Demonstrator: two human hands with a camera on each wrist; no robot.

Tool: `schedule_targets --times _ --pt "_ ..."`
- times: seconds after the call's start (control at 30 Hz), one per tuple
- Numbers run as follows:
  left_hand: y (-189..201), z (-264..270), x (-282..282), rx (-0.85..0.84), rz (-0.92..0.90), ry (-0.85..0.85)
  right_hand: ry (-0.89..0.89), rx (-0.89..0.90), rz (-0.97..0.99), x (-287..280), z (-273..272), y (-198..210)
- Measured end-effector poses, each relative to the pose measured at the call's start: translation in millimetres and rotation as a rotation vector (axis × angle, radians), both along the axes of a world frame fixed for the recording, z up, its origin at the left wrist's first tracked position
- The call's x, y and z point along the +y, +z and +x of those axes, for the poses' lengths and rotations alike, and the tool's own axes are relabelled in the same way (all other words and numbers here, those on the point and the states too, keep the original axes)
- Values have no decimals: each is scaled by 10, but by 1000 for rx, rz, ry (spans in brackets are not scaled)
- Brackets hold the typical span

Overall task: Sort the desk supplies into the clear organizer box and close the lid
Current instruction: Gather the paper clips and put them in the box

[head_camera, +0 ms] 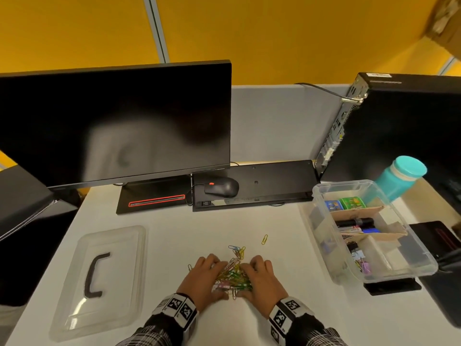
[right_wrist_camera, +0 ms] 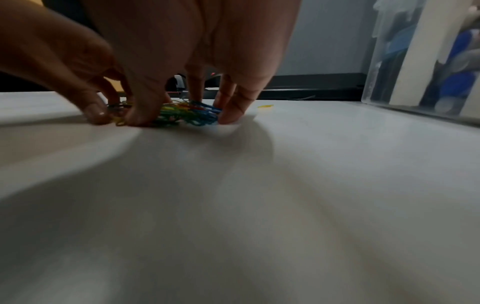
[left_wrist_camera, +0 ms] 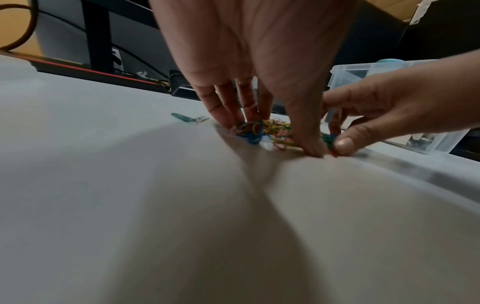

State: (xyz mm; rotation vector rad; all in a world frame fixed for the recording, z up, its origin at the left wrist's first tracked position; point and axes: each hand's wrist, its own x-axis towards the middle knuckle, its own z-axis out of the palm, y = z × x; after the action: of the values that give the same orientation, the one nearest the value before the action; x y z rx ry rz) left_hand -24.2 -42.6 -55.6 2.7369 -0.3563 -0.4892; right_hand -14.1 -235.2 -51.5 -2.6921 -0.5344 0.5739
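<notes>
Paper clips (head_camera: 233,274), loose coloured heap, 6 o'clock on the surface (head_camera: 174,233).
Light, slippery, tangle-prone; left hand (head_camera: 203,278) and right hand (head_camera: 259,279) cup it, fingers spread and curled inward; best scooped from beneath. Box (head_camera: 374,275) open at 3 o'clock.
</notes>
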Motion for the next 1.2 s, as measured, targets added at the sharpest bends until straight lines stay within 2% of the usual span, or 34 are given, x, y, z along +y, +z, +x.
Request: schedule_targets --times 0.1,0.33,0.53,0.63,0.93,1.2 --pt "21 20 -46 -24 -39 39 17 -47 -8 42 3 -12" --pt "48 31 -29 -80 15 35 53 -93 -106 -4 -7 6" --pt "57 20 33 -87 9 64 15 -74 -72 -149 35 18" --pt "76 15 52 -77 1 72 -55 -51 29 -215 62 44" --pt "215 -31 128 -116 -322 303 -114 -78 364 -394 76 305" --pt "349 18 -102 -153 -601 389 -271 -71 696 -752 46 867"
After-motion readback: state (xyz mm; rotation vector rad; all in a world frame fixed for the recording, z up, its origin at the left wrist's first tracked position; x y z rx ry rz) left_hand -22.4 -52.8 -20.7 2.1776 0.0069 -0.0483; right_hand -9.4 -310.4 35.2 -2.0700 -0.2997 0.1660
